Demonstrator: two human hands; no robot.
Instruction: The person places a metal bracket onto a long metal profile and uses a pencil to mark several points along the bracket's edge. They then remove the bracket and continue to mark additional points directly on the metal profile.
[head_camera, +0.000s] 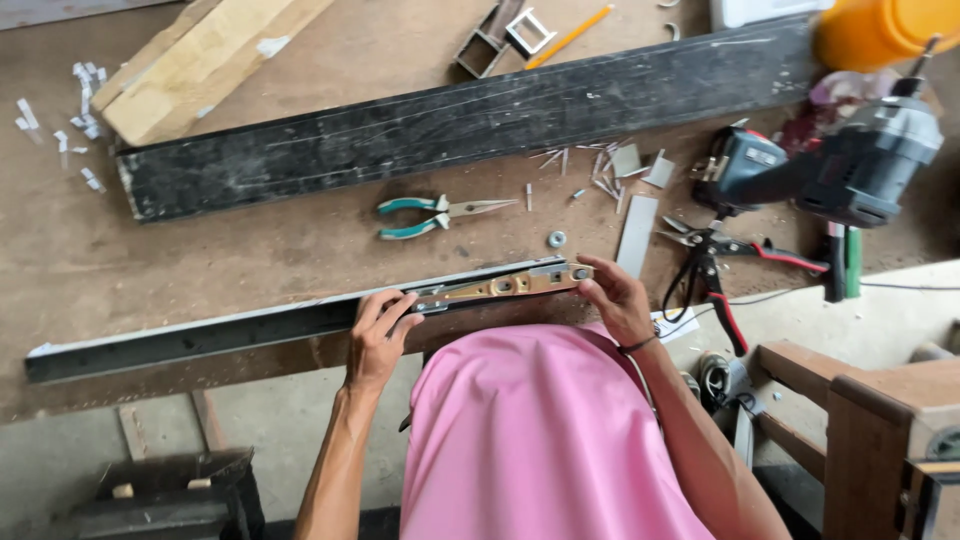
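At the centre of the frame a brass-coloured hinge arm (505, 285) lies along the top of a long dark metal profile (200, 335) at the near edge of the workbench (150, 250). The left hand (378, 335) curls over the profile, fingers close together and pressing the arm's left end; the right hand (615, 300) pinches its right end between thumb and fingertips. Doing this well seems to call for keeping the arm flush and parallel in the channel, both ends steadied. Teal-handled pliers (430, 215) lie just above, a cordless drill (840, 170) at the upper right.
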